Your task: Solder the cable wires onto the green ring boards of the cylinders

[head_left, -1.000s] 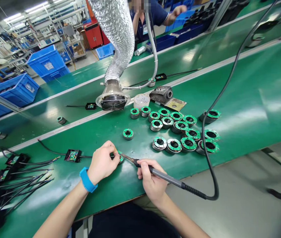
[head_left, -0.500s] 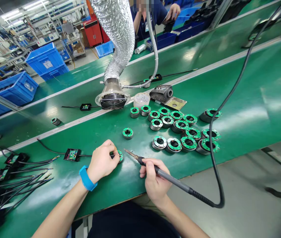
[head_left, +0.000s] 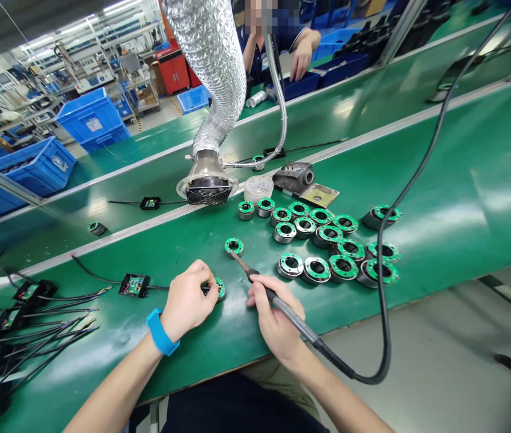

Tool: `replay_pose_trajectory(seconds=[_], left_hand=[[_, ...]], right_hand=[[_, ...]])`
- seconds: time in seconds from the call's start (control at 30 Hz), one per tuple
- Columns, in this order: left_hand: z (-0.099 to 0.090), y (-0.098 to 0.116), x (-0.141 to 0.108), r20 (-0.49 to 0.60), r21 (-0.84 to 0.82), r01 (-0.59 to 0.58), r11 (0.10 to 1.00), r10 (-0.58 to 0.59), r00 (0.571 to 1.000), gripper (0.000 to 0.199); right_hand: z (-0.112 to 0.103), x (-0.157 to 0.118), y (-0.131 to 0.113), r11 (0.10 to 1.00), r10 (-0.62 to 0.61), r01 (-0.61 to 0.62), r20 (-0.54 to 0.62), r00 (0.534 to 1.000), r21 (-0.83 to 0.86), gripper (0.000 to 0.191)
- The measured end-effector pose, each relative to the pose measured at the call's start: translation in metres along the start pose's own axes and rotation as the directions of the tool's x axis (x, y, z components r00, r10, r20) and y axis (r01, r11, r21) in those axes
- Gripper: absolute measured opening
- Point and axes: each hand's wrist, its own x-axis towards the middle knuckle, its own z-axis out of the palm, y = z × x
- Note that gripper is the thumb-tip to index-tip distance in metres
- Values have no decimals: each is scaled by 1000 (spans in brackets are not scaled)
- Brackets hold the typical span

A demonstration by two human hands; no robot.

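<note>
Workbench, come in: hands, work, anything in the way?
Right hand gripping soldering iron. Left hand pinched at green-topped ring. Cord crossing before rightmost rings.

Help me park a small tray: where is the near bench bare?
The green bench is bare right of the clustered rings, past the black cable. A smaller bare patch lies between the left forearm and the loose wires. Crowded: among the rings and the black boxes at left.

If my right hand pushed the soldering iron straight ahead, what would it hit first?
Likely the lone green-topped ring: the soldering iron in your right hand points at it, its tip overlapping the near edge, though depth is unclear.
</note>
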Motion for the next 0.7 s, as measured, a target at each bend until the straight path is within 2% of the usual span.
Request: replay_pose_trajectory(seconds=[0.17, 0.23, 0.33, 0.37, 0.43, 0.5, 0.57, 0.7], left_hand=[[2, -1, -4, -51, -19, 23, 1000, -24, 998, 17], [5, -5, -9, -80, -16, 25, 1000, -26, 996, 2], [10, -15, -17, -19, 81, -49, 996, 50, 999, 45], [11, -20, -19, 33, 135, -80, 988, 76, 997, 53], [8, -32, -17, 128, 248, -134, 959, 105, 986, 52], [-4, -47, -5, 165, 358, -172, 918, 119, 979, 43], [-27, -66, 18, 138, 481, -159, 862, 105, 985, 36], [-89, -113, 98, -29, 619, 14, 785, 5, 1000, 30]], right_hand=[[10, 41, -2, 958, -271, 270, 4, 963, -101, 16], [15, 45, 3, 931, -343, 343, 17, 939, -124, 20], [17, 39, 12, 901, -401, 405, 56, 914, -157, 23], [16, 36, 16, 895, -410, 415, 64, 910, -165, 23], [14, 30, 23, 887, -421, 427, 72, 904, -175, 25], [12, 26, 28, 886, -423, 430, 76, 903, -173, 26], [13, 24, 30, 885, -424, 432, 79, 902, -176, 24], [16, 25, 35, 852, -464, 470, 84, 882, -232, 20]])
